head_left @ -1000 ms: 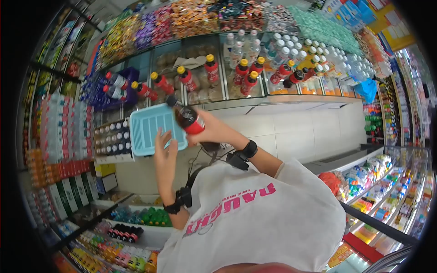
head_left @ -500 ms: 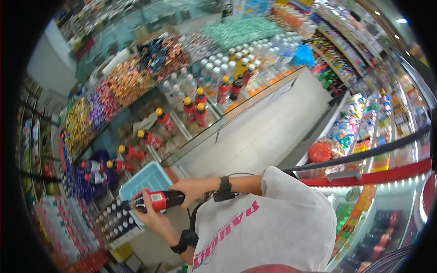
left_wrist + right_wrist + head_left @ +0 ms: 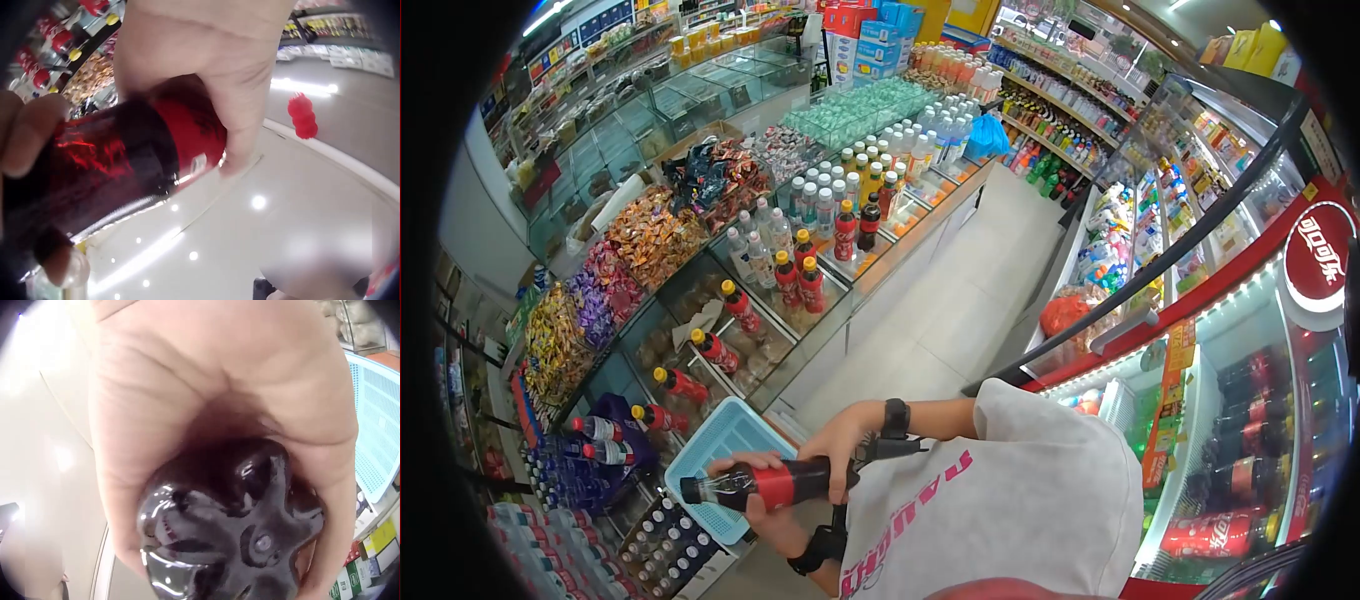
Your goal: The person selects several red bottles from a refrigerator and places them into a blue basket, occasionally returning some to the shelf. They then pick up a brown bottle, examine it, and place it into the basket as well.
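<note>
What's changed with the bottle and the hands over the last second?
The cola bottle came down from a tilt in front of the blue basket to lie level, cap to the left. The left hand left the basket and took hold of the bottle near its label. The right hand still grips the bottle's base, and the basket has not visibly moved.

Bottle (image 3: 765, 487) lies crosswise near centre, cap end left, base end right. Right hand (image 3: 840, 452) on base end; left hand (image 3: 768, 520) under middle, fingers over top. Basket (image 3: 718, 438) just behind bottle, toward left. Counter (image 3: 897, 268) runs near left to far centre. Standing bottles (image 3: 800, 278) in row along its aisle-side edge, snack bags (image 3: 645, 235) left of them. Case of capped bottles (image 3: 662, 540) below basket, near left. Floor aisle (image 3: 960, 310) right of counter. Cooler (image 3: 1260, 440) at right, across aisle.
</note>
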Motion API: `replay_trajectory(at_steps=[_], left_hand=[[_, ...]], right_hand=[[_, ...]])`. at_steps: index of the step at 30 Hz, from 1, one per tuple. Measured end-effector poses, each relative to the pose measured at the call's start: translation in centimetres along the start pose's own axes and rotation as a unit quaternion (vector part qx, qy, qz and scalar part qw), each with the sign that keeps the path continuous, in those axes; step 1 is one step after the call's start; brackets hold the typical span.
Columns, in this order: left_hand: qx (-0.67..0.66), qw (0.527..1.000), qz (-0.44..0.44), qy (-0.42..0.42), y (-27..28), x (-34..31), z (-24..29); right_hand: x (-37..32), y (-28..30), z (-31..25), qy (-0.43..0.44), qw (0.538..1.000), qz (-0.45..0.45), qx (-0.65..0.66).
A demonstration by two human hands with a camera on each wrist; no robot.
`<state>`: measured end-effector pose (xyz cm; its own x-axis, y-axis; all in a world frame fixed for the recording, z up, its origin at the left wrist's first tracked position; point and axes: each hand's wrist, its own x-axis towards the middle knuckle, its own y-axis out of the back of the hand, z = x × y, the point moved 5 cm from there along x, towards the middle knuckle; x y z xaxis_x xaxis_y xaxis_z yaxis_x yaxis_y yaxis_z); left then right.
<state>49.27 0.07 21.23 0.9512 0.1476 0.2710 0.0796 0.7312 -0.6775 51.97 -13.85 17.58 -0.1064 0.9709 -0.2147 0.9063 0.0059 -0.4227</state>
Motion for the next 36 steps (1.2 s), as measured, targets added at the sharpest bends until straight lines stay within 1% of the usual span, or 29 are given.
replay_trajectory(at_steps=[2, 3, 6, 7, 10, 11, 12, 13, 15, 16, 17, 18, 19, 20, 21, 22, 23, 24, 26, 27, 29, 31, 32, 33, 34, 36], left_hand=[[0.087, 0.996, 0.036, 0.011, 0.3, -0.5, -0.2], [0.152, 0.988, 0.023, 0.002, 0.1, -0.1, 0.2], [0.241, 0.968, 0.071, -0.008, 0.0, 0.3, 0.0], [0.217, 0.974, 0.069, -0.004, 0.2, 0.7, -0.2], [0.224, 0.97, 0.088, 0.029, -1.4, 1.2, -0.4], [0.283, 0.956, 0.075, 0.031, -0.7, 1.3, -0.9], [0.338, 0.935, 0.101, 0.037, -0.7, 1.2, -1.2], [0.36, 0.927, 0.093, 0.047, -0.6, 1.2, -1.9], [0.417, 0.903, 0.084, 0.062, -0.8, 1.5, -3.0], [0.453, 0.885, 0.079, 0.07, -1.3, 2.0, -3.4], [0.499, 0.861, 0.034, 0.088, -2.0, 2.6, -3.7], [0.522, 0.842, 0.026, 0.13, -1.2, 2.7, -5.1], [0.527, 0.837, 0.016, 0.144, -1.1, 2.9, -6.4], [0.532, 0.831, 0.006, 0.16, -1.7, 3.2, -7.2], [0.516, 0.833, -0.003, 0.201, -2.6, 3.6, -8.1], [0.535, 0.828, -0.037, 0.164, -3.3, 4.0, -9.2], [0.536, 0.829, -0.044, 0.153, -4.1, 4.4, -10.1], [0.537, 0.829, -0.053, 0.143, -5.1, 5.1, -10.9], [0.504, 0.846, -0.072, 0.16, -7.3, 6.4, -12.3], [0.52, 0.835, -0.079, 0.163, -7.3, 6.7, -13.6], [0.568, 0.796, -0.124, 0.169, -9.4, 8.0, -14.1], [0.607, 0.767, -0.18, 0.103, -9.7, 9.2, -15.0], [0.594, 0.775, -0.171, 0.132, -8.4, 9.4, -15.8], [0.556, 0.798, -0.133, 0.192, -7.8, 9.7, -16.0], [0.515, 0.815, -0.093, 0.249, -7.3, 10.0, -16.2], [0.509, 0.815, -0.033, 0.273, -6.0, 10.7, -15.9]], right_hand=[[0.2, 2.4, 2.6, 0.059, 0.988, 0.129, -0.067], [0.1, 2.7, 2.2, 0.089, 0.972, 0.193, -0.102], [-2.4, 3.2, 2.4, -0.007, 0.947, 0.31, -0.086], [-2.4, 3.5, 2.8, 0.01, 0.949, 0.307, -0.074], [-4.3, 3.2, 2.2, -0.048, 0.93, 0.345, -0.119], [-5.3, 3.4, 1.7, -0.038, 0.92, 0.356, -0.16], [-6.0, 4.5, 2.4, -0.015, 0.913, 0.37, -0.171], [-6.6, 6.0, 2.7, -0.005, 0.894, 0.396, -0.21], [-8.9, 6.6, -0.6, 0.096, 0.848, 0.478, -0.207], [-9.5, 6.7, -2.0, 0.131, 0.849, 0.481, -0.176], [-10.2, 6.5, -3.3, 0.165, 0.846, 0.487, -0.14], [-11.2, 6.4, -4.7, 0.197, 0.84, 0.495, -0.105], [-11.6, 6.0, -6.0, 0.181, 0.853, 0.47, -0.135], [-11.6, 6.2, -6.5, 0.203, 0.851, 0.443, -0.194], [-11.6, 6.5, -6.7, 0.158, 0.848, 0.441, -0.247], [-11.8, 6.7, -6.7, 0.113, 0.841, 0.438, -0.296], [-12.1, 7.4, -6.6, 0.118, 0.821, 0.453, -0.327], [-13.0, 8.2, -6.9, 0.135, 0.818, 0.456, -0.324], [-15.2, 9.3, -7.2, 0.164, 0.814, 0.47, -0.299], [-16.4, 10.0, -7.3, 0.188, 0.799, 0.483, -0.304], [-19.2, 12.5, -6.8, 0.191, 0.774, 0.513, -0.318], [-22.8, 15.2, -6.0, 0.179, 0.741, 0.55, -0.341], [-24.8, 16.6, -5.5, 0.17, 0.72, 0.572, -0.353], [-26.8, 17.9, -5.0, 0.162, 0.699, 0.592, -0.367], [-28.9, 19.2, -4.5, 0.149, 0.687, 0.619, -0.351], [-33.3, 21.8, -3.2, 0.123, 0.662, 0.666, -0.32]])
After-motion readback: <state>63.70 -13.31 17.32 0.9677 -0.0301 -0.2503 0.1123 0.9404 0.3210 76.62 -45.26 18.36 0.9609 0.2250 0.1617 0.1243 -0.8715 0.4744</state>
